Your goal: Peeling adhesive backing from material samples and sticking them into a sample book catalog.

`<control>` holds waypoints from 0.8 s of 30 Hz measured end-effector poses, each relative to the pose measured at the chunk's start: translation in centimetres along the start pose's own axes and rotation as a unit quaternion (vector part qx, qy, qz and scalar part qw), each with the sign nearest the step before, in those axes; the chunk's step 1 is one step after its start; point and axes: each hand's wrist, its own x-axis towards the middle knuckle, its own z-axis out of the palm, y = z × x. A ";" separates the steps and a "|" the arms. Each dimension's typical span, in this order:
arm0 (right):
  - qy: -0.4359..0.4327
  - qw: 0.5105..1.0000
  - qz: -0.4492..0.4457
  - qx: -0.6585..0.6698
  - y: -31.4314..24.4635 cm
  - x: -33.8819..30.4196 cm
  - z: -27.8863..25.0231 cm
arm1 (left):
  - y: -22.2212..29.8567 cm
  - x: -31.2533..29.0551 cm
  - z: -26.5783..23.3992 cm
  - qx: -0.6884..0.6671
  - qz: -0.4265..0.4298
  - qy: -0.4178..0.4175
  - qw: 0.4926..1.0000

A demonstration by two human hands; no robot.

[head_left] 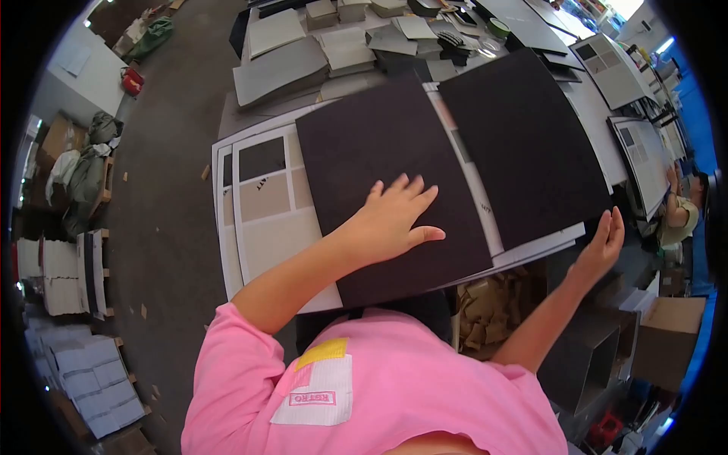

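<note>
My left hand lies with fingers spread over a large black sheet, which looks like flat board. Under that sheet is a white panel printed with grey and beige blocks. To the right a second black sheet slants across more of the printed panels. My right hand is at the near right corner of this second sheet, fingers stretched upward and nothing gripped in them. Whether its fingertips touch the corner, I cannot tell.
Stacks of grey and white board pieces fill the far side of the table, with a tape roll among them. Below the near edge sits a box of brown paper scraps. Another person works at the far right. White stacks stand at left.
</note>
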 end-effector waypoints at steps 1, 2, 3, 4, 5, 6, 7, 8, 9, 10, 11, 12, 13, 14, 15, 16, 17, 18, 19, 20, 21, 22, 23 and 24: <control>-0.031 0.999 -0.030 -0.008 -2.6 -1.1 -0.1 | -1.3 1.4 0.3 -0.065 -0.006 -0.042 0.997; -0.099 0.993 -0.070 -0.015 -3.9 -2.3 -0.1 | -3.2 2.6 0.4 -0.117 0.010 0.014 0.993; -0.155 0.982 -0.102 -0.034 -6.3 -4.1 0.1 | -5.5 3.9 -1.3 -0.102 0.030 0.074 0.992; -0.230 0.957 -0.170 -0.058 -7.7 -5.5 0.9 | -8.0 5.2 -2.9 -0.078 0.033 0.150 0.985; -0.303 0.934 -0.190 -0.020 -8.7 -6.9 2.0 | -10.8 6.7 -4.5 -0.060 0.013 0.229 0.971; -0.371 0.901 -0.223 -0.023 -9.5 -7.9 3.3 | -14.3 8.7 -6.5 -0.034 -0.023 0.273 0.961; -0.431 0.868 -0.244 -0.012 -9.8 -9.0 4.3 | -18.7 10.1 -8.1 0.060 -0.048 0.334 0.940; -0.463 0.852 -0.244 0.005 -10.1 -9.8 4.9 | -22.4 10.9 -9.6 0.153 -0.074 0.390 0.905; -0.481 0.849 -0.219 0.016 -9.8 -10.6 5.5 | -25.4 11.9 -10.4 0.198 -0.123 0.395 0.889; -0.498 0.841 -0.210 0.026 -9.6 -11.0 6.1 | -27.7 12.4 -11.4 0.244 -0.175 0.400 0.866; -0.514 0.834 -0.201 0.033 -9.5 -11.4 6.6 | -29.7 13.1 -11.9 0.259 -0.199 0.370 0.870; -0.522 0.828 -0.201 0.037 -9.5 -11.6 7.0 | -30.1 13.9 -12.2 0.286 -0.212 0.321 0.878; -0.528 0.825 -0.199 0.040 -9.5 -11.9 7.2 | -30.3 13.9 -12.1 0.314 -0.227 0.270 0.881; -0.534 0.820 -0.199 0.045 -9.6 -12.2 7.5 | -31.8 13.9 -11.6 0.363 -0.181 0.291 0.866; -0.535 0.818 -0.207 0.042 -9.6 -12.2 7.4 | -31.9 13.9 -11.7 0.364 -0.177 0.292 0.866; -0.532 0.820 -0.209 0.043 -9.6 -12.2 7.5 | -32.0 13.7 -11.9 0.316 -0.159 0.322 0.878; -0.540 0.817 -0.193 0.065 -9.7 -12.3 7.5 | -31.9 13.3 -12.1 0.268 -0.141 0.351 0.886; -0.548 0.813 -0.174 0.087 -9.6 -12.4 7.5 | -31.4 12.8 -12.0 0.277 -0.063 0.418 0.863; -0.547 0.817 -0.151 0.100 -9.3 -12.6 7.7 | -30.0 12.4 -12.0 0.277 -0.060 0.416 0.864; -0.547 0.820 -0.128 0.112 -9.1 -12.7 8.2 | -28.5 11.7 -12.2 0.247 -0.078 0.423 0.868; -0.540 0.827 -0.107 0.115 -9.2 -12.9 8.8 | -26.7 11.1 -12.5 0.218 -0.095 0.427 0.873; -0.524 0.836 -0.081 0.143 -8.8 -13.3 9.8 | -24.6 10.7 -12.3 0.215 -0.089 0.422 0.876; -0.507 0.844 -0.053 0.170 -8.1 -13.7 11.1 | -22.2 10.2 -11.6 0.200 -0.056 0.411 0.887; -0.500 0.844 0.013 0.193 -7.9 -13.9 12.2 | -19.2 9.3 -10.4 0.181 -0.023 0.396 0.900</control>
